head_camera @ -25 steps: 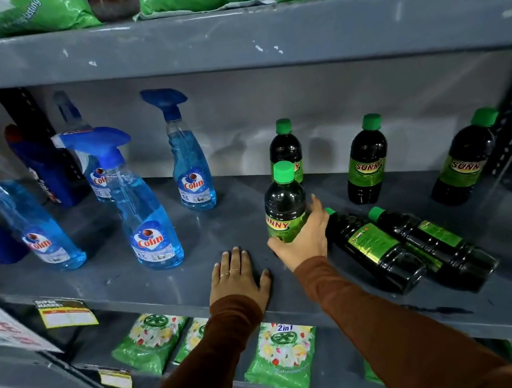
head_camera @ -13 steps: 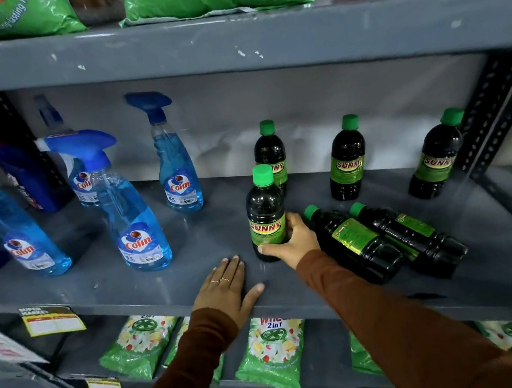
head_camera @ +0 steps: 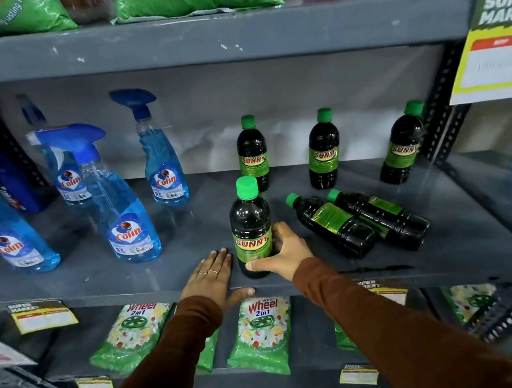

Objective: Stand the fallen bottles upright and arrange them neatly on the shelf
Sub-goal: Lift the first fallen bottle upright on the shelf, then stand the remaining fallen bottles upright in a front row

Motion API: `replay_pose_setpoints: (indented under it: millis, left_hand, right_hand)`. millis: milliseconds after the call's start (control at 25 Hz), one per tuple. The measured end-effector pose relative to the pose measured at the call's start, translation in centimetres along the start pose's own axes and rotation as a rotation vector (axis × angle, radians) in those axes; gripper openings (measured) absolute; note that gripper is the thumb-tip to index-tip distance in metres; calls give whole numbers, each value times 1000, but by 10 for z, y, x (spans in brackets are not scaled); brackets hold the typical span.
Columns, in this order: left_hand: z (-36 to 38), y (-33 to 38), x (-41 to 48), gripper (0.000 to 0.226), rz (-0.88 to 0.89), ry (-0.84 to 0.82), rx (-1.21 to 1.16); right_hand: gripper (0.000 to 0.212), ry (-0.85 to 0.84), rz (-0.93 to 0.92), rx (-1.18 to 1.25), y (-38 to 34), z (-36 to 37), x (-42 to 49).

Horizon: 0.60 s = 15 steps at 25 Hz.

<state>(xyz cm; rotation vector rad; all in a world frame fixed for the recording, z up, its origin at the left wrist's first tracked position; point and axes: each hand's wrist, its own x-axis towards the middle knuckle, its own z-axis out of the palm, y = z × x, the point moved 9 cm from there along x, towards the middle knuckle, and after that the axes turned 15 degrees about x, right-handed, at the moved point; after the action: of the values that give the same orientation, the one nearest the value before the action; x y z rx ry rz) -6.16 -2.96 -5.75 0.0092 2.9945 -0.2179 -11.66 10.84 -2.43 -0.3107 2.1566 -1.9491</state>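
- Held bottle (head_camera: 251, 228) stands at frame centre, near the shelf (head_camera: 189, 250) front edge; bare shelf to its left.
- Right hand (head_camera: 280, 252) wraps its base.
- Left hand (head_camera: 209, 279) lies flat, fingers spread, holding nothing.
- Two fallen bottles (head_camera: 331, 223) lie just right.

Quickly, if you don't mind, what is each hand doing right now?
Left hand: open, flat on the shelf.
Right hand: closed around the upright Sunny bottle.

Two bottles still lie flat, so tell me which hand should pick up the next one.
Right. The right hand sits on the upright bottle, directly beside the two fallen bottles. The left hand lies flat on the shelf, farther away.
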Motion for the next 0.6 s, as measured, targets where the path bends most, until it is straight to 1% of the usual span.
replay_pose_setpoints:
  millis: [160,280,320,360,400,440,480,520,560,600]
  left_hand:
    - [-1,0,0,148,-6,10,-7]
    - [-1,1,1,148,-1,23,-2]
    - [-1,1,0,147,0,25,4]
    - [-1,1,0,147,1,27,8]
    - [-1,1,0,146,0,31,10]
    - [-1,0,0,145,-2,36,12]
    - [-1,0,0,144,-3,41,15]
    - [-1,0,0,143,-5,41,16]
    - [0,0,0,143,-4,37,15]
    - [0,0,0,143,-5,33,14]
  right_hand:
    - [68,-5,23,-20,2,2,-8]
    - [85,-88,24,-46,6,7,-9]
    - [92,-97,14,-127,4,1,-10]
    - [94,-39,-37,-294,-2,-13,-7]
    - [92,87,-132,-529,-13,-32,-4]
    - [88,249,-230,-765,-26,-53,-4]
    - [84,386,-246,-953,-36,-72,-6]
    - [80,451,-176,-1066,-35,-85,-4]
    - [75,448,-73,-1100,-31,-95,-3]
    - [70,426,-17,-1084,-24,-99,0]
